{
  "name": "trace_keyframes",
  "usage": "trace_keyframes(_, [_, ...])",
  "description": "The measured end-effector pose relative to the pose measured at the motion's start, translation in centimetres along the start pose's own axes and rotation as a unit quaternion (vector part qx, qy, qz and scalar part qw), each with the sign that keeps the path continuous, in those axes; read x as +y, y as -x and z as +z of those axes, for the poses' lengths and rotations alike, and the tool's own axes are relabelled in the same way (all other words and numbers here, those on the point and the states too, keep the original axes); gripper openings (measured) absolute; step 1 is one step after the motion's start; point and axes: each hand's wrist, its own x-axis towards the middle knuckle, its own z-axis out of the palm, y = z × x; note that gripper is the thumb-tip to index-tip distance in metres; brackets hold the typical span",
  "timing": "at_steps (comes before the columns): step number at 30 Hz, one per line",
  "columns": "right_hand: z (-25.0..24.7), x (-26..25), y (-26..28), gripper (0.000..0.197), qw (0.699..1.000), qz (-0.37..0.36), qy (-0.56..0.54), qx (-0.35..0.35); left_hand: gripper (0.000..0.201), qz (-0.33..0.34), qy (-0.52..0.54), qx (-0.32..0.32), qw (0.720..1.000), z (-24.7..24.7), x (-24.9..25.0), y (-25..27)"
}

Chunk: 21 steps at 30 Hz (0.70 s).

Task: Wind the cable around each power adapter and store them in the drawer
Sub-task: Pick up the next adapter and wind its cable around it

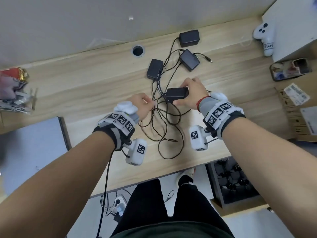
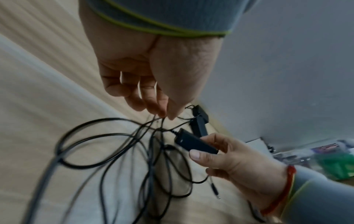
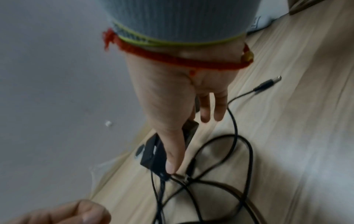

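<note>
Several black power adapters lie on the wooden desk [image 1: 85, 83] amid tangled black cables [image 1: 164, 124]. My right hand [image 1: 190, 93] grips one adapter [image 1: 176, 94] between thumb and fingers, just above the desk; in the left wrist view that adapter [image 2: 193, 143] sits in the right hand [image 2: 229, 159]. My left hand [image 1: 144, 104] pinches a thin cable [image 2: 159, 119] between thumb and fingertips [image 2: 162, 111], just left of the held adapter. Three more adapters rest farther back: one [image 1: 154, 69], another [image 1: 189, 60] and the farthest [image 1: 189, 38]. The drawer [image 1: 231, 182] stands open below the desk's right front and holds dark adapters.
A round cable hole [image 1: 137, 50] is in the desk at the back. A white game controller [image 1: 265, 37], a phone [image 1: 289, 68] and a cardboard box [image 1: 296, 110] crowd the right side. A bag of clutter [image 1: 13, 88] sits left. A loose barrel plug [image 3: 268, 83] lies nearby.
</note>
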Motion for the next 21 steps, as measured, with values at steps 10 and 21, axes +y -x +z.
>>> trace_keyframes(10, [-10.7,-1.3,8.1,0.056,0.977,-0.153,-0.146,0.021,0.026,0.188,0.076,-0.001,0.979,-2.9,11.0,4.5])
trace_keyframes(21, [-21.2,-4.4,15.9,0.07,0.892,-0.279,-0.35,0.062,0.046,0.265,0.192,-0.011,0.945,-8.9,21.4,11.7])
